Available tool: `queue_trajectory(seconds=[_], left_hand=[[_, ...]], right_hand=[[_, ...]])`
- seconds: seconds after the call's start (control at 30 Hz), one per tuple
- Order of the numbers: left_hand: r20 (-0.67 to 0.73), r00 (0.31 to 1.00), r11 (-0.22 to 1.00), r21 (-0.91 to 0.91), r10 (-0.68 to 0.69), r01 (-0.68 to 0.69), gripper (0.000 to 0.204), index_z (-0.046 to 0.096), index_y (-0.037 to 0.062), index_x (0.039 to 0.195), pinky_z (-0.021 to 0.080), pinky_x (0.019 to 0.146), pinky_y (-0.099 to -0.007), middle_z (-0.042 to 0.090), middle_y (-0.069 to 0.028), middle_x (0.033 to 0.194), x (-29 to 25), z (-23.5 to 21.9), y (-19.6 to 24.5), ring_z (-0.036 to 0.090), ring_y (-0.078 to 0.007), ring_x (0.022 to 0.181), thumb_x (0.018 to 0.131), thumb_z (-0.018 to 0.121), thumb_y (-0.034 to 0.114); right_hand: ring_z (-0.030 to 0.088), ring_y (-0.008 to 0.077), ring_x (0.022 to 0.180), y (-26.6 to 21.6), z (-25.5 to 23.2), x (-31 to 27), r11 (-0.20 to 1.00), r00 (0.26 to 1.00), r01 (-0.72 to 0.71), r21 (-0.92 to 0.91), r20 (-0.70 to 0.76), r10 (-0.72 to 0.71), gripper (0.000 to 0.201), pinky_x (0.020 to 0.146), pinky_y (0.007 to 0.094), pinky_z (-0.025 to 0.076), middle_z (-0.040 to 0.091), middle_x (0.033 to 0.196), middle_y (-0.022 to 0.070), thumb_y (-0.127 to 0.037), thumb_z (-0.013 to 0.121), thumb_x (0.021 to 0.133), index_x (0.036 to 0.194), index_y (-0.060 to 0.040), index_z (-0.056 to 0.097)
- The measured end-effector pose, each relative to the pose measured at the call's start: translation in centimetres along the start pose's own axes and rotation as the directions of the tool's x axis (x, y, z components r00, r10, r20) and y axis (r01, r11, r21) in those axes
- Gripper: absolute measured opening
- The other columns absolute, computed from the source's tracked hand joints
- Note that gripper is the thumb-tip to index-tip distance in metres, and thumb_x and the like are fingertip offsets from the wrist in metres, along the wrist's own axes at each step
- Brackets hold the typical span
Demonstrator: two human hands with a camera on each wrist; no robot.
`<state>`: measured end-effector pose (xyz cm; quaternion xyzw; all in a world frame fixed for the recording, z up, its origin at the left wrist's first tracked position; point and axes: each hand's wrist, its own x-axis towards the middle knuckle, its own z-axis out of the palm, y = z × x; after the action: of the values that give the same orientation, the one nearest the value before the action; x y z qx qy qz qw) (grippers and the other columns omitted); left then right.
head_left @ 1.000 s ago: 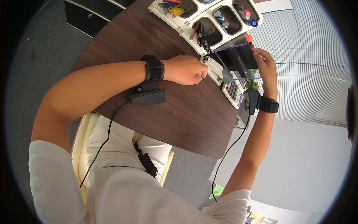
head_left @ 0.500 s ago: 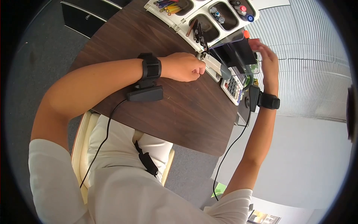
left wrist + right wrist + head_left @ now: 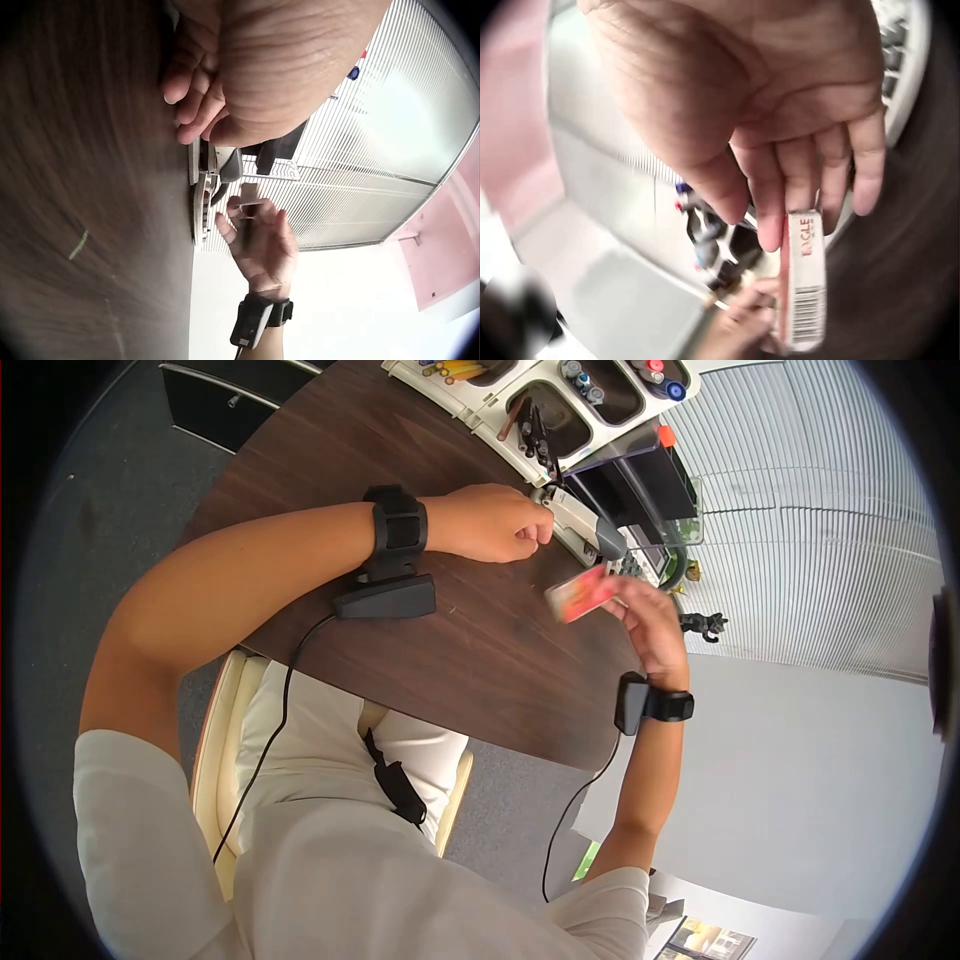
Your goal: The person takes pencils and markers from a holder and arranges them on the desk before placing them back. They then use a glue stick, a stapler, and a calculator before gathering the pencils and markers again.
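Observation:
A small red and white box (image 3: 577, 596) is pinched in the fingers of my right hand (image 3: 655, 625) above the desk's right part. In the right wrist view the box (image 3: 805, 289) shows "EAGLE" lettering and a barcode. My left hand (image 3: 490, 523), fingers loosely curled and holding nothing, rests at the desk beside a white and grey stapler-like tool (image 3: 575, 517). The left wrist view shows my left hand (image 3: 281, 67) close up, with the right hand (image 3: 266, 251) beyond it, palm showing.
A white organizer (image 3: 482, 422) with pens and markers stands at the desk's far edge. Right of it are a black holder (image 3: 665, 490) with a clear panel and a partly hidden calculator (image 3: 632, 567). A small black figurine (image 3: 705, 625) is beyond my right hand.
My right hand has come from beside the black holder down and left, over the desk, bringing the box with it. My left hand has barely moved.

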<state>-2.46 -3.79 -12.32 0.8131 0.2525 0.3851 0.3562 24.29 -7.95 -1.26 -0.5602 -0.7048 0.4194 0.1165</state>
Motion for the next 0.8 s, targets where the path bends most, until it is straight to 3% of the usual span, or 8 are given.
queue_trajectory(seconds=[0.07,0.13,0.2,0.23,0.3,0.4,0.6,0.8], left_hand=[[0.002,1.0,1.0,-0.001,0.022,-0.022,0.021,0.061,0.0022,0.099,0.05,0.073,-0.0387,0.07,-0.0108,0.087,0.1,0.0,0.1,0.066,-0.0273,0.082,0.085,0.052,0.014],[0.063,0.994,0.996,-0.017,-0.09,0.091,0.021,0.061,0.002,0.1,0.05,0.072,-0.0383,0.07,-0.0105,0.088,0.2,-0.3,0.4,0.066,-0.0268,0.081,0.085,0.052,0.014],[0.036,0.998,0.999,-0.01,-0.048,0.049,0.021,0.061,0.002,0.1,0.05,0.072,-0.0379,0.069,-0.0103,0.089,0.3,-0.2,0.3,0.066,-0.0264,0.081,0.085,0.052,0.014],[0.012,1.0,1.0,-0.005,-0.011,0.011,0.021,0.061,0.0021,0.1,0.05,0.072,-0.0375,0.069,-0.0101,0.089,0.1,-0.2,0.2,0.066,-0.026,0.081,0.085,0.052,0.014],[0.005,1.0,1.0,-0.018,-0.011,0.011,0.021,0.061,0.0021,0.101,0.05,0.072,-0.0375,0.069,-0.0103,0.089,0.1,-0.1,-0.2,0.066,-0.0259,0.081,0.085,0.052,0.014],[0.054,0.997,0.998,-0.043,-0.05,0.052,0.022,0.061,0.002,0.101,0.05,0.073,-0.0375,0.069,-0.0108,0.09,0.2,-0.1,0.3,0.066,-0.026,0.082,0.085,0.052,0.014],[0.028,0.998,0.998,-0.033,-0.061,0.062,0.019,0.061,0.0044,0.101,0.048,0.075,-0.0375,0.067,-0.0073,0.087,0.0,-0.1,0.3,0.063,-0.0241,0.085,0.087,0.054,0.015],[0.036,0.995,0.996,-0.003,-0.089,0.089,0.015,0.061,0.0066,0.1,0.046,0.078,-0.0367,0.065,-0.0022,0.083,-0.2,-0.3,0.9,0.059,-0.0217,0.088,0.089,0.054,0.015]], right_hand=[[0.061,0.0161,0.103,0.6,-1.2,-0.1,0.795,0.996,0.082,0.601,-0.031,-0.079,0.025,0.098,0.0323,0.044,0.069,0.106,0.0089,-0.017,0.052,0.097,0.105,0.0015,0.067],[0.061,0.0166,0.103,0.9,-1.6,-0.1,0.864,0.998,0.034,0.502,-0.061,-0.003,0.028,0.097,0.0328,0.044,0.068,0.106,0.0107,-0.018,0.052,0.097,0.106,0.0038,0.066],[0.062,0.0181,0.103,0.5,-1.6,-0.4,0.998,0.992,-0.063,-0.012,-0.115,0.061,0.028,0.096,0.0345,0.045,0.068,0.106,0.0114,-0.018,0.051,0.098,0.106,0.004,0.066],[0.062,0.0183,0.103,0.2,-2.6,-1.0,0.962,0.997,0.001,0.272,-0.073,0.02,0.028,0.098,0.034,0.043,0.068,0.107,0.01,-0.021,0.054,0.096,0.108,0.0018,0.066],[0.06,0.0189,0.108,-0.6,-4.4,-1.2,0.874,0.972,0.204,0.441,-0.195,-0.129,0.032,0.102,0.0354,0.04,0.066,0.112,0.0095,-0.025,0.056,0.095,0.111,0.0009,0.064],[0.037,0.0257,0.135,-5.8,-5.6,0.4,0.843,0.793,0.53,0.09,-0.406,-0.454,0.059,0.113,0.0452,0.025,0.046,0.141,0.0164,-0.039,0.052,0.095,0.136,0.0029,0.046],[0.037,0.0247,0.136,-8.2,-4.5,3.4,0.901,0.784,0.399,-0.169,-0.446,-0.431,0.056,0.113,0.0364,0.023,0.046,0.141,0.0171,-0.033,0.051,0.096,0.139,0.0026,0.042],[0.059,0.0186,0.107,-7.7,-6.1,4.5,0.906,0.727,0.163,-0.389,-0.574,-0.378,0.041,0.097,0.0294,0.041,0.066,0.114,0.0132,-0.033,0.054,0.097,0.119,0.0008,0.063]])
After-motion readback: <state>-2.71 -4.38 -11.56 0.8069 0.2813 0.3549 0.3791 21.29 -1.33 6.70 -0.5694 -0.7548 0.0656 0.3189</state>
